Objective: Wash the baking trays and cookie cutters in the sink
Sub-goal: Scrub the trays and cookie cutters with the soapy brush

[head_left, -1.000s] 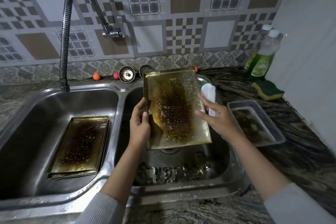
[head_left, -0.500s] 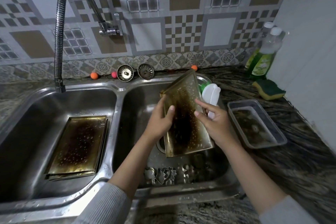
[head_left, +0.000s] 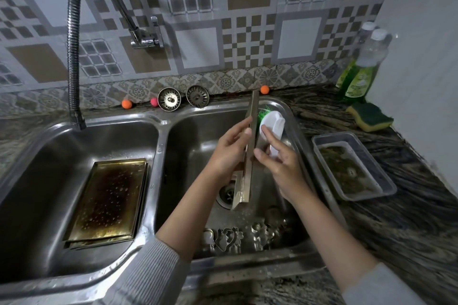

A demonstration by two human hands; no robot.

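The left hand point(head_left: 230, 148) grips a gold tray point(head_left: 250, 148) by its long edge, fingers curled round the rim, holding it upright and edge-on over the right basin point(head_left: 193, 156) so only its thin brassy side shows. The right hand point(head_left: 280, 163) is on the tray's far side with fingers spread and loose around a white brush point(head_left: 272, 129) with green bristles; the thumb and lower fingers touch it, though how firmly it is held cannot be told. Below the tray sits the drain point(head_left: 228, 193), and a row of shiny cutters point(head_left: 243, 235) lies along the basin's near wall. In the left basin point(head_left: 37, 181) another tray point(head_left: 109, 199) lies flat on a stack, gold at the rim, burnt dark brown in the middle and beaded with water. A coiled faucet point(head_left: 74, 57) arches over the sink. On the dark veined counter point(head_left: 409, 218) to the right stand a clear tub point(head_left: 353, 163) of murky liquid, a green-and-yellow sponge point(head_left: 369, 116) and soap bottles point(head_left: 361, 67). Two strainers point(head_left: 183, 99) lean against the patterned tile wall point(head_left: 247, 7).
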